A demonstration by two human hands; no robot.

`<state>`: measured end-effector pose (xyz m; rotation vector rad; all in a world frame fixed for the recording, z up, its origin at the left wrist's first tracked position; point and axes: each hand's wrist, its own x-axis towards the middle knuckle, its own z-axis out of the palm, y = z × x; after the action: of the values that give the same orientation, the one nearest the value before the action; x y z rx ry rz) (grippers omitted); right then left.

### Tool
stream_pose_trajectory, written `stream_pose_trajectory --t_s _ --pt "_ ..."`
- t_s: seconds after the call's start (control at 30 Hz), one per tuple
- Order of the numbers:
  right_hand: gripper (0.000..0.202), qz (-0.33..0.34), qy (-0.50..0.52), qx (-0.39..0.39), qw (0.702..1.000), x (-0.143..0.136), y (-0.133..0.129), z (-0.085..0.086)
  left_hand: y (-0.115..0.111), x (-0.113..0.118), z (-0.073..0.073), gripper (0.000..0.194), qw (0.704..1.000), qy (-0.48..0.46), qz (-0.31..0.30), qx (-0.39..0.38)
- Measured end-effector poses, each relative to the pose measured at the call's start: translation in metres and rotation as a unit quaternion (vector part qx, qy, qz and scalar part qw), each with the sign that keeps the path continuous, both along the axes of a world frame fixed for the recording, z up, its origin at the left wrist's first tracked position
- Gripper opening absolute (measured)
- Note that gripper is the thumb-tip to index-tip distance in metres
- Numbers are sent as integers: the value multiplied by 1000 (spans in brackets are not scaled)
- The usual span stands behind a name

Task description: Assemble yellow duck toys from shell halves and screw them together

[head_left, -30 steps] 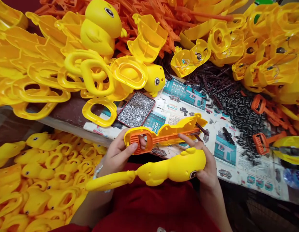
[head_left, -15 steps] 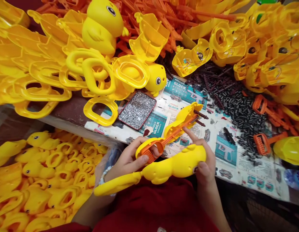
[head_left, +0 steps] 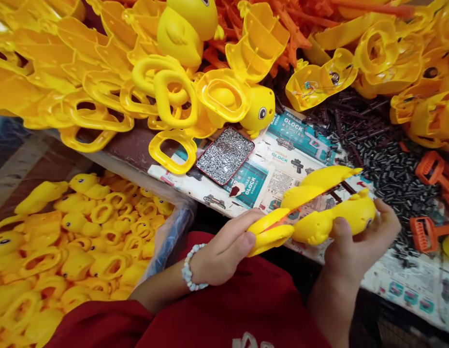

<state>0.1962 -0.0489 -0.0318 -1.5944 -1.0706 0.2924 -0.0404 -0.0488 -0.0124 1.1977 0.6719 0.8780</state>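
Observation:
Between my hands is a yellow duck-shaped plastic toy, its two shell halves facing each other with a gap along the body. My left hand is closed round the ring-shaped handle end. My right hand grips the duck-head end, thumb on the near half and fingers behind it. Dark rods bridge the gap near the head. A bit of orange shows inside by the handle; the rest of the inner part is hidden.
A small tray of metal screws lies on the printed cardboard. Black small parts are heaped to the right. Yellow shells and orange pieces are piled behind. A lined box of duck toys stands lower left.
The near shell half has swung up against the far one, covering most of the orange piece. Both hands and the toy sit further right in view, and the whole view has shifted.

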Motion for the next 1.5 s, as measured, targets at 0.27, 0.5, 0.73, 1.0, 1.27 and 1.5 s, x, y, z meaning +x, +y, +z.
stream_pose_trajectory --t_s 0.27,0.5,0.73,1.0,1.27,1.5 --pt "68 13 0 87 996 1 4 -5 8 0 8 50 995 42 -56 76" --pt "62 8 -51 136 989 -7 11 -4 12 -3 10 56 992 57 -88 73" --pt "64 23 -80 222 971 -8 22 -5 16 -3 10 58 991 43 -98 85" --pt "61 10 -129 199 971 -10 19 0 16 -3 9 53 992 18 -96 80" --pt "60 26 -111 184 976 -12 20 1 15 -3 9 54 992 38 -88 81" --pt "59 20 -103 170 980 -11 19 -1 15 -5 9 57 992 41 -97 74"
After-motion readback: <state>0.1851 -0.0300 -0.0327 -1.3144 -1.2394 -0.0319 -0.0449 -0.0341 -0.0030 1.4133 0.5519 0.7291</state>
